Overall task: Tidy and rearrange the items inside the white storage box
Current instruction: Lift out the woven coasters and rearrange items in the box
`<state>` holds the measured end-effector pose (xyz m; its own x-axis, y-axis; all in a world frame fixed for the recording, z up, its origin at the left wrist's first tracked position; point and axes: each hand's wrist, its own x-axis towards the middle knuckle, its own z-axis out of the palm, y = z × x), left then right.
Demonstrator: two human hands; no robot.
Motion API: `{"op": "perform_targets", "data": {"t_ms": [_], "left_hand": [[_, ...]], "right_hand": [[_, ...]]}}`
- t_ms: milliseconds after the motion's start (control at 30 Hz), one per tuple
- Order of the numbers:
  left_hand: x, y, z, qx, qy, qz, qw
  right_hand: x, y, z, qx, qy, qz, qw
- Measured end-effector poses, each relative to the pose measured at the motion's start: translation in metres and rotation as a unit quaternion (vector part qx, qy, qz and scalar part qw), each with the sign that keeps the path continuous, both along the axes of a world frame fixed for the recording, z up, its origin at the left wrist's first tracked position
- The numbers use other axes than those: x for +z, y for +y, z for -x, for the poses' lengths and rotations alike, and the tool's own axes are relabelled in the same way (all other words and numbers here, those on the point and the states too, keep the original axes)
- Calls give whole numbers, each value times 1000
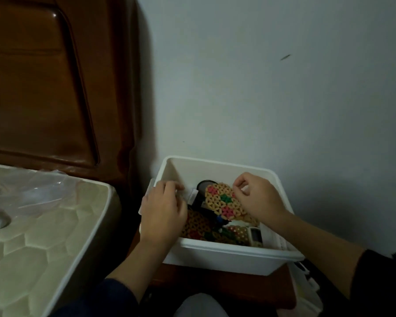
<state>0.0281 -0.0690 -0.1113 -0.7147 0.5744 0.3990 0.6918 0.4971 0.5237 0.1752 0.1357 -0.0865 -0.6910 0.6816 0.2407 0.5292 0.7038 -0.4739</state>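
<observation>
The white storage box [224, 255] stands on a brown wooden stand against the wall. Inside lies a round woven coaster [223, 201] with red and green patches, tilted up over a black round-topped object [204, 186]. More woven coasters [196, 225] lie lower in the box, beside a small white device [255, 235] and white paper [276, 239]. My right hand [255, 195] pinches the upper right edge of the tilted coaster. My left hand [162, 210] is over the box's left wall, fingers curled on a small white piece [192, 195].
A cream quilted mattress [44, 236] lies to the left, with clear plastic wrap [32, 191] on it. A dark wooden headboard [44, 88] rises behind it. A grey wall [284, 88] backs the box. A white bag [306, 291] sits at the stand's right.
</observation>
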Motion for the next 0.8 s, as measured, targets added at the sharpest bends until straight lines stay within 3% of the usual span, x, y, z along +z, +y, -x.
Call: {"op": "perform_targets", "data": {"t_ms": [67,167,267,367,600,800], "left_hand": [[-2,2,-14,-47,-16,20,999],[-10,11,-30,-74,-18,81,994],[-9,22,-31,-63,-94,134,984],[-12,25,-28,-43,-117,182,975],[-15,28,-28,-29,-103,198,974],[-17,28,-28,-22,-108,189,976]], "right_hand": [[-15,-1,-23,-18,-6,29,999],[-42,-7,-38,-27,-91,57,994],[-53,-9,-30,-18,-125,40,991],[-57,-8,-18,-5,-132,-6,991],[-72,2,6,61,-224,6,973],[-79,8,14,69,-215,17,974]]}}
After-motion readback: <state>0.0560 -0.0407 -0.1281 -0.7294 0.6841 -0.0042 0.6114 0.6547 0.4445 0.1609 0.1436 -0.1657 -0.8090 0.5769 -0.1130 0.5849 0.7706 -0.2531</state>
